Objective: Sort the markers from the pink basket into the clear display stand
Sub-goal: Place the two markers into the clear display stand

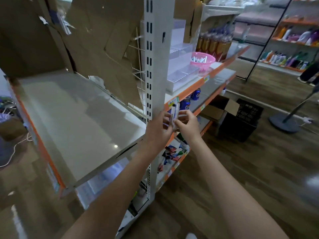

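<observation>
1. When I checked the head view, both hands were together in front of the shelf upright, lower than the orange-edged shelf and well apart from the things on it.
2. The left hand had its fingers curled round the held markers. I counted at least two barrels, roughly upright, one with a black cap.
3. The right hand had its fingers pinched on the lower end of the same bundle.
4. The pink basket stood on the shelf, just beside the clear display stand. A heap of loose markers lay in it.
5. I could make out no marker in any tier of the stand, though blur and the clear walls left this uncertain.
6. My judgement was that the task was at an early stage. The held markers were out of the basket but not yet in the stand, and the heap remained to be sorted.
</observation>
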A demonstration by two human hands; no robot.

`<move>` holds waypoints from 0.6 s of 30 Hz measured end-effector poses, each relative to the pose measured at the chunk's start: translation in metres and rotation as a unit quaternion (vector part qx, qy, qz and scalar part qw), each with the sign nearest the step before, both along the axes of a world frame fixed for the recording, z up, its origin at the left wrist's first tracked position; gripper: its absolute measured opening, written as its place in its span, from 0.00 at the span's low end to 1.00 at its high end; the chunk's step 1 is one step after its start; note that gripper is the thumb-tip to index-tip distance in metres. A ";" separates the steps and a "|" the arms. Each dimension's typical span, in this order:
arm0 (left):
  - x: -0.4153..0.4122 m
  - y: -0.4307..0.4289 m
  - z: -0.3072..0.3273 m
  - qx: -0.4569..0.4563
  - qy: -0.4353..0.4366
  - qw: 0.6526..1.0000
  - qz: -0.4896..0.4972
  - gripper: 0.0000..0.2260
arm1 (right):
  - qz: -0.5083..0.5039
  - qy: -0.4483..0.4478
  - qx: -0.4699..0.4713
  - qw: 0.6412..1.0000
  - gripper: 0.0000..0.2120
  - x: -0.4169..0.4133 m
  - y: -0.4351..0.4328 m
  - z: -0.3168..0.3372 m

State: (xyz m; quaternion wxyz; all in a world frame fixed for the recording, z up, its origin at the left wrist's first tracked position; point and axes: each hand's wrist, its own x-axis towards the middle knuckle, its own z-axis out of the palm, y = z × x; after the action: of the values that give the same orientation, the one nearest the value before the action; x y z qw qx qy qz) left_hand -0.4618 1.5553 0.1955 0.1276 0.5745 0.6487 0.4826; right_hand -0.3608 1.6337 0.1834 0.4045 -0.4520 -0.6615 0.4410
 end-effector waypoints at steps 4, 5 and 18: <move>0.025 0.041 0.004 0.001 -0.014 0.999 0.029 0.09 | 0.021 -0.002 0.006 1.000 0.08 0.019 0.046 0.002; 0.030 0.052 0.004 0.000 -0.016 0.999 0.041 0.09 | 0.028 0.000 0.005 1.000 0.08 0.025 0.058 0.002; 0.081 0.176 0.004 0.003 -0.038 0.989 0.145 0.08 | 0.064 -0.009 0.001 0.998 0.09 0.102 0.189 0.000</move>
State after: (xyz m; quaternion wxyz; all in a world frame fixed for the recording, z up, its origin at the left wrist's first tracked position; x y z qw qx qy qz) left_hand -0.3805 1.7312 0.1994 0.0792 0.4559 0.7183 0.5195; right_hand -0.2587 1.8223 0.1831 0.3700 -0.4118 -0.6934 0.4612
